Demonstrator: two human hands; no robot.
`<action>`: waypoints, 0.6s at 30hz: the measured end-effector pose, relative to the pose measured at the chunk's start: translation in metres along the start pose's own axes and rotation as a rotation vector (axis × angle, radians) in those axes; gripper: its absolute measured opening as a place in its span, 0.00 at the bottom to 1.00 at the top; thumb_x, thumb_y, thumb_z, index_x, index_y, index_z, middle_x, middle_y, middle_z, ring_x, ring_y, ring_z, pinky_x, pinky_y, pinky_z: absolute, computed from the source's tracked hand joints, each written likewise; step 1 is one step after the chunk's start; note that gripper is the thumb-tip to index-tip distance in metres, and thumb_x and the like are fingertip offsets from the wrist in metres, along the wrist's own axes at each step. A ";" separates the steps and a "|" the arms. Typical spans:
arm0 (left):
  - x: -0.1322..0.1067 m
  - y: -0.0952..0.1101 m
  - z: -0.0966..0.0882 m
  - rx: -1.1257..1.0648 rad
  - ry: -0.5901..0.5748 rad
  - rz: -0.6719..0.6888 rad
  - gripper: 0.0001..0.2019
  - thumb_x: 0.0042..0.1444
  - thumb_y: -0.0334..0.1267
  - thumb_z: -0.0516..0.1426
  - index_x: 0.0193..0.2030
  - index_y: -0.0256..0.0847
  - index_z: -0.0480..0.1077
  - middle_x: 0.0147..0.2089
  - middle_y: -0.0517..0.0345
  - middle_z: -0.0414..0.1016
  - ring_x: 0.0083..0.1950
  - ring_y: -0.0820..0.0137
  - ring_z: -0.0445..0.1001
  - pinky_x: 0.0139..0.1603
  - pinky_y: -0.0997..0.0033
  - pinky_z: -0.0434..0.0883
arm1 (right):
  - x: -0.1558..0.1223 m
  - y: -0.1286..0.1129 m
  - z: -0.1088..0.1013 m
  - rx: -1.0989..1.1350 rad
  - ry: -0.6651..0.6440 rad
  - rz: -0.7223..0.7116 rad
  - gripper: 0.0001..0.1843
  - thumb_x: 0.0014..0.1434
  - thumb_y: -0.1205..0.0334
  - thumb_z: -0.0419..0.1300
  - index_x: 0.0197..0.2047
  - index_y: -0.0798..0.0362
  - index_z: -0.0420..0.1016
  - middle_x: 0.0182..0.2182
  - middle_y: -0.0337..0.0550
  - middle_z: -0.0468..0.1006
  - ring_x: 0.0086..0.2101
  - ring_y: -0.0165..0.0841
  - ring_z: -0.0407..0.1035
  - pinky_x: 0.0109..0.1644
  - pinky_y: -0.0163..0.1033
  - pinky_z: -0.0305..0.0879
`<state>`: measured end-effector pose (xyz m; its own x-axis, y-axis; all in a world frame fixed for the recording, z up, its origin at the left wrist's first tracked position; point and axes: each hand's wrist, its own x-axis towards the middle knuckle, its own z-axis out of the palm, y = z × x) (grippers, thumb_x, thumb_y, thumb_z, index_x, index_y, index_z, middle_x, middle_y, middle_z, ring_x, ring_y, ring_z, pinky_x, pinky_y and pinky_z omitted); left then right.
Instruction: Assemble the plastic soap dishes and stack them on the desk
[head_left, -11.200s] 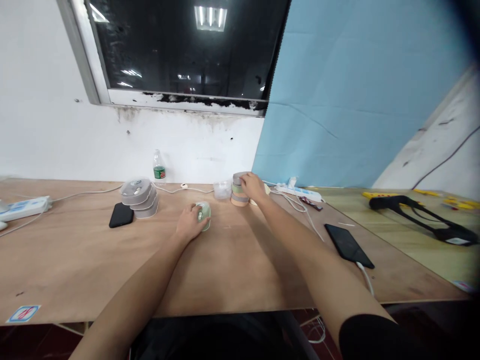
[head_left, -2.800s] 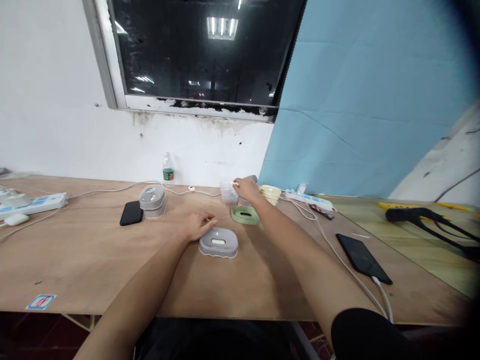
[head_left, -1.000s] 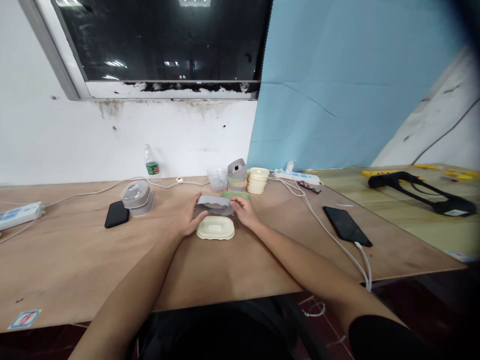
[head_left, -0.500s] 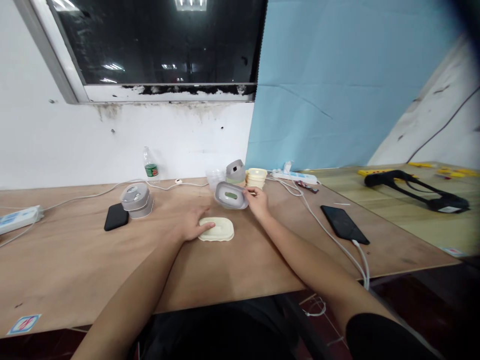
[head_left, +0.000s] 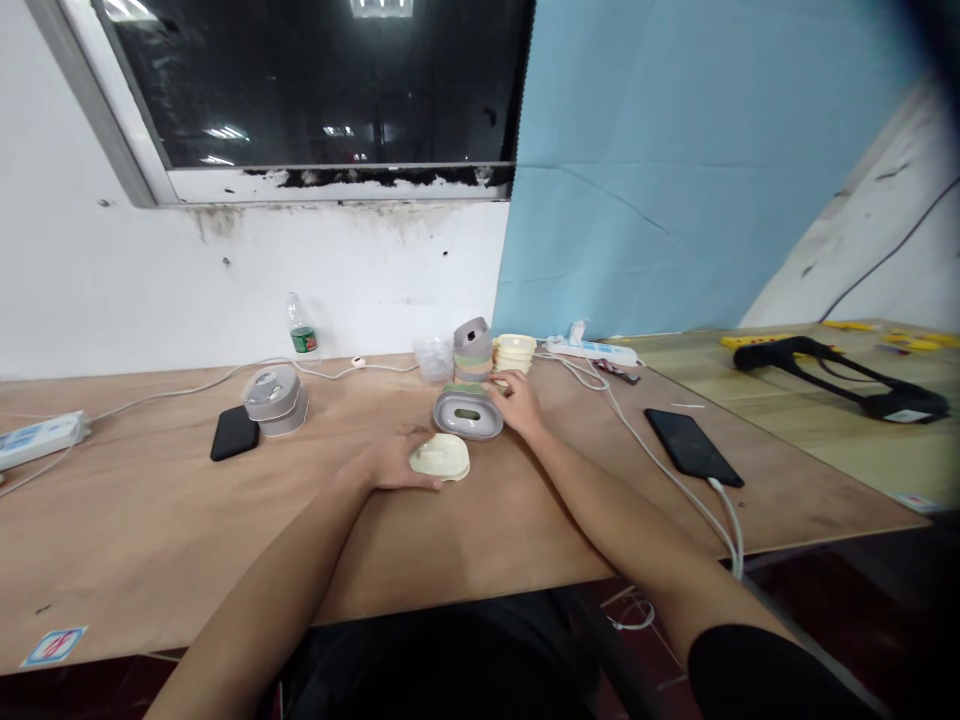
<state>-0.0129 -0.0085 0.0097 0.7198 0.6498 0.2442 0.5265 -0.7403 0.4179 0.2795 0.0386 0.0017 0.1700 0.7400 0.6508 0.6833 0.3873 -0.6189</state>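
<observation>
My left hand (head_left: 395, 464) rests on the wooden table (head_left: 150, 530) with its fingers curled round the left side of a cream oval soap dish (head_left: 442, 458). My right hand (head_left: 520, 401) grips the right end of a grey oval soap-dish piece (head_left: 467, 414) that sits over a green piece, just behind the cream one. Behind them stand a stack of grey, green and peach pieces (head_left: 472, 352), a stack of cream pieces (head_left: 514, 353) and a clear plastic cup (head_left: 434, 356).
A grey stack (head_left: 270, 400) and a black phone (head_left: 233, 433) lie at the left, with a water bottle (head_left: 301, 329) by the wall. A second black phone (head_left: 694, 447) on a white cable lies at the right. Power strips (head_left: 41, 438) and cords run along the back.
My right hand has lowered the tilted grey piece flat onto the green one. My left hand has slid along the cream dish, now covering its left side.
</observation>
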 end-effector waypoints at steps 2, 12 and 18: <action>0.000 0.000 0.001 -0.011 0.007 0.005 0.38 0.42 0.63 0.63 0.58 0.47 0.69 0.57 0.48 0.71 0.58 0.48 0.68 0.60 0.49 0.66 | -0.005 -0.013 -0.004 -0.068 -0.090 -0.163 0.19 0.56 0.47 0.59 0.44 0.52 0.77 0.46 0.49 0.75 0.37 0.36 0.70 0.42 0.41 0.68; 0.001 0.000 -0.001 -0.004 -0.027 0.037 0.43 0.44 0.64 0.61 0.64 0.43 0.62 0.64 0.46 0.63 0.63 0.49 0.62 0.64 0.51 0.61 | -0.016 -0.045 0.006 -0.337 -0.472 -0.697 0.20 0.56 0.42 0.61 0.39 0.50 0.78 0.38 0.47 0.77 0.41 0.42 0.67 0.48 0.49 0.60; -0.001 0.001 0.001 0.017 -0.020 0.000 0.41 0.45 0.65 0.60 0.61 0.40 0.66 0.60 0.46 0.67 0.60 0.49 0.65 0.61 0.54 0.63 | -0.015 -0.037 0.008 -0.196 -0.450 -0.628 0.13 0.66 0.57 0.51 0.39 0.50 0.76 0.37 0.46 0.75 0.39 0.36 0.68 0.45 0.43 0.63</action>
<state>-0.0126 -0.0096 0.0086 0.7288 0.6463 0.2262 0.5342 -0.7433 0.4026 0.2464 0.0174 0.0112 -0.5627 0.5825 0.5866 0.6759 0.7327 -0.0791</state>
